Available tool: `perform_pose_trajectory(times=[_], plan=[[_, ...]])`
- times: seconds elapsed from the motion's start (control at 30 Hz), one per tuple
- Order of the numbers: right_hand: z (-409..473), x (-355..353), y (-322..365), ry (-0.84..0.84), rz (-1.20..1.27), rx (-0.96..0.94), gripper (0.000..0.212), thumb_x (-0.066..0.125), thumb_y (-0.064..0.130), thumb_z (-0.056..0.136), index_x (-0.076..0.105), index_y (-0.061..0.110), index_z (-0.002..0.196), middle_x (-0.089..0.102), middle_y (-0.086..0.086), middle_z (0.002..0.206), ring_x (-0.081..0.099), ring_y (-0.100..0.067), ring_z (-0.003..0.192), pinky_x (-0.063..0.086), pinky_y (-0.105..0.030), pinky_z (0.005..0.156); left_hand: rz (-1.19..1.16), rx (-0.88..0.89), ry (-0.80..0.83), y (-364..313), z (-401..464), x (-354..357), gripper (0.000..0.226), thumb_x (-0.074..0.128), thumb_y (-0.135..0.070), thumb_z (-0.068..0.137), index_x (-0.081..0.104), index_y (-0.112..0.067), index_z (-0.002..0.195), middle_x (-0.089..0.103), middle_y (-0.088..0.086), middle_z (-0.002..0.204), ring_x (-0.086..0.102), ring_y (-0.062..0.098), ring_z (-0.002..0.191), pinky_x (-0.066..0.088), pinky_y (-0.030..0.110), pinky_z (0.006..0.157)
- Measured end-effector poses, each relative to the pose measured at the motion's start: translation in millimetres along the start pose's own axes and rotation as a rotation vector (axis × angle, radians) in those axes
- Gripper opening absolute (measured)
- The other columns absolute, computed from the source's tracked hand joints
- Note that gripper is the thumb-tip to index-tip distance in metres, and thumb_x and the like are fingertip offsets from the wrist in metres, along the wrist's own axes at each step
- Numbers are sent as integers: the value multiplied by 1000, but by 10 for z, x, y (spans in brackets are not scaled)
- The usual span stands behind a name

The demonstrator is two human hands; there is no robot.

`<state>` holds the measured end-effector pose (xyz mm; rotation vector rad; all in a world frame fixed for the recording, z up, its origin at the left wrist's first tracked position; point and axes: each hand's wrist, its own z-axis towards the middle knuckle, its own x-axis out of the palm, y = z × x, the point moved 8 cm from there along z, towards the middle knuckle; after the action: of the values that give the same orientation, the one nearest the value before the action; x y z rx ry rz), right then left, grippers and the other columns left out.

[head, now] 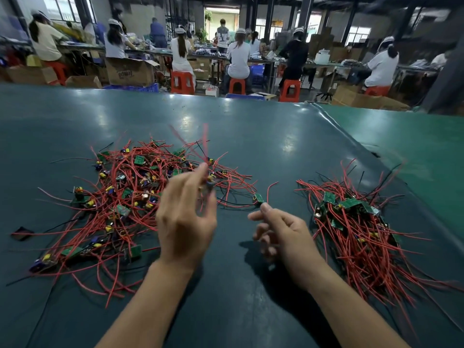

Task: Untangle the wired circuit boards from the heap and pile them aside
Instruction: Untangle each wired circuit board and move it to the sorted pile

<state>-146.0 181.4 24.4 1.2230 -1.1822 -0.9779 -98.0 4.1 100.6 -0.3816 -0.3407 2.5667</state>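
Right, I've got one wired circuit board [209, 183] pinched at the fingertips of my left hand [185, 217], lifted just above the right edge of the heap [130, 197]; the board itself is blurred, so I can't tell how it's tilted. Its red leads [200, 144] run up and away from me, long axis roughly toward the far side of the table, also smeared. Left hand is back-of-hand up, wrist straight, forearm coming in from bottom centre, fingers curled round the board. Right hand [281, 234] hovers over bare mat between the two piles, fingers loosely curled, thumb and index forward, holding nothing that I can make out. Heap sits left of centre, a tangle of red and black wires with green boards and yellow parts, leads pointing every way. One stray board [258, 198] lies just off the heap's right fringe, near the right hand's index tip. Sorted pile [356, 232] is to the right, wires mostly fanned toward me and to the right, its far side near the seam [364, 151] where the dark mat [251, 134] meets a lighter green one [414, 136]. Open mat between piles, beyond both, and along the near edge. Small dark scrap [22, 233] at far left. Past the table's far edge: workers seated on red stools [182, 82] at benches, cardboard boxes [129, 71] on the floor.
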Motion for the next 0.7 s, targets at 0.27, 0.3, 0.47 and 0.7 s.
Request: perform_pose_trajectory(times=[0.27, 0.3, 0.47, 0.7], plan=[[47, -38, 64, 39, 246, -9, 14, 71, 19, 75, 78, 18, 87, 72, -7, 87, 60, -13, 56, 40, -20, 39, -457, -96, 293, -274, -217, 406, 44, 71, 5, 71, 62, -7, 113, 65, -3, 103, 60, 2, 97, 48, 18, 87], [48, -39, 54, 48, 271, 18, 14, 71, 17, 74, 78, 17, 85, 73, -8, 88, 62, -13, 57, 42, -20, 39, -458, -109, 302, -264, -213, 411, 43, 70, 4, 72, 63, -8, 113, 66, -3, 103, 61, 5, 96, 49, 20, 87], [70, -18, 49, 56, 327, 19, 10, 69, 14, 72, 74, 14, 80, 73, -13, 91, 68, -19, 73, 52, -26, 55, -481, -84, 365, -326, -227, 453, 39, 74, -3, 76, 68, -9, 115, 63, 0, 101, 60, 14, 92, 47, 23, 75], [74, -105, 108, -58, 349, -50, 6, 73, 19, 67, 73, 17, 72, 73, -9, 83, 70, -17, 74, 52, -23, 56, -632, -98, 318, -311, -225, 418, 22, 70, 13, 79, 71, -3, 92, 66, 7, 103, 66, 17, 98, 53, 26, 82]])
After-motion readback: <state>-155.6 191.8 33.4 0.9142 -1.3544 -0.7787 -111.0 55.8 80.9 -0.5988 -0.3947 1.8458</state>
